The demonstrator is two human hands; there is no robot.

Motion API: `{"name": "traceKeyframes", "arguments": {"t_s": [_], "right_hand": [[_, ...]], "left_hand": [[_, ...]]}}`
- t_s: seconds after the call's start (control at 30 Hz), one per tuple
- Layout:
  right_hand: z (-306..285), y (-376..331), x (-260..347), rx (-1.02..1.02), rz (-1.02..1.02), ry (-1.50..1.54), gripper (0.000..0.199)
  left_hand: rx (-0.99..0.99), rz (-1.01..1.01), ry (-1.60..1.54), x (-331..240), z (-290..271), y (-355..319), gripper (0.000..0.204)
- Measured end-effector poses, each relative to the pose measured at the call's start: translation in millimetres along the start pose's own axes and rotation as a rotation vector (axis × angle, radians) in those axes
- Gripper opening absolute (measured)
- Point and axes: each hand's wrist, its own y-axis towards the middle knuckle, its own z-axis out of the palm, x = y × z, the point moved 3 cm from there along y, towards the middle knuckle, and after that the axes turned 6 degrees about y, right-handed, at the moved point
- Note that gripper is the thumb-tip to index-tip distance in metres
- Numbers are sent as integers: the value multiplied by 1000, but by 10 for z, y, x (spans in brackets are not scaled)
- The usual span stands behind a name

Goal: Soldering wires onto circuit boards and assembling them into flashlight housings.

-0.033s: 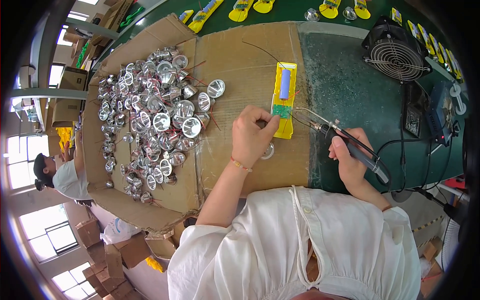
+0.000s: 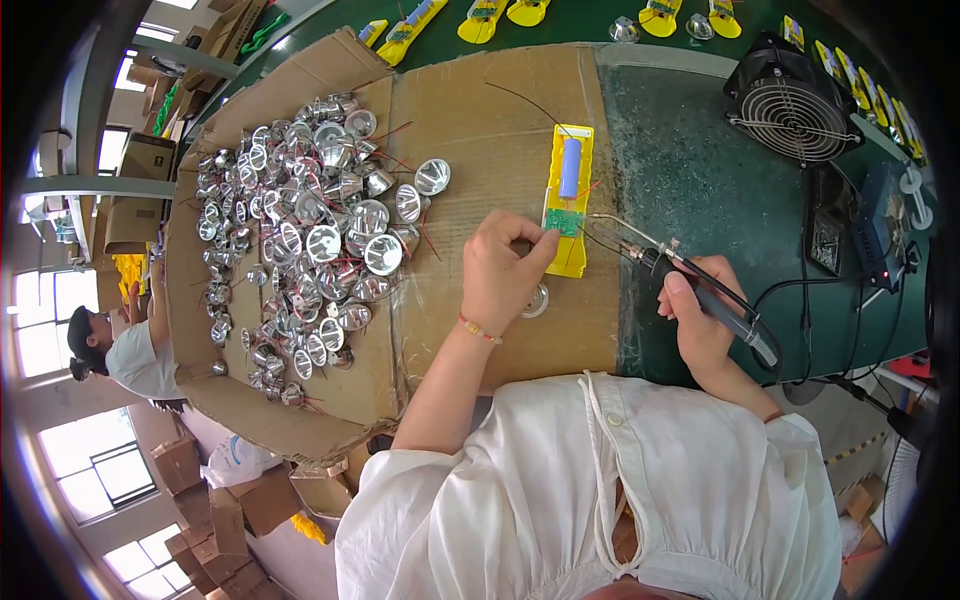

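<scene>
So the yellow flashlight half-shell lies on the cardboard sheet right between the two hands, its long axis running straight away from the person. A blue cylindrical battery sits in the far part and a small green circuit board in the near part.

The left hand is the closer one. Its fingertips are pinched together right at the left edge of that board, touching the shell. Can't tell whether it's gripping a wire or just pressing down.

The right hand is wrapped tight around the soldering iron, held like a pen. The iron slants up and to the left, so its tip ends just to the right of the board, near but apparently not touching.

A single silver reflector cup sits just beside the left hand on the near side, and the big pile of reflector cups is further out to that hand's left. A small black fan sits beyond the right hand.
</scene>
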Motion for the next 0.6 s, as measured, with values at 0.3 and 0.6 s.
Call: {"name": "traceKeyframes", "arguments": {"t_s": [0.3,0.6], "right_hand": [[-56,-29,6,-60,59,82,16],[-64,-25,8,-33,68,84,17]], "left_hand": [[153,263,791,-158,-164,-120,18],[-4,50,151,-71,-197,-223,8]]}}
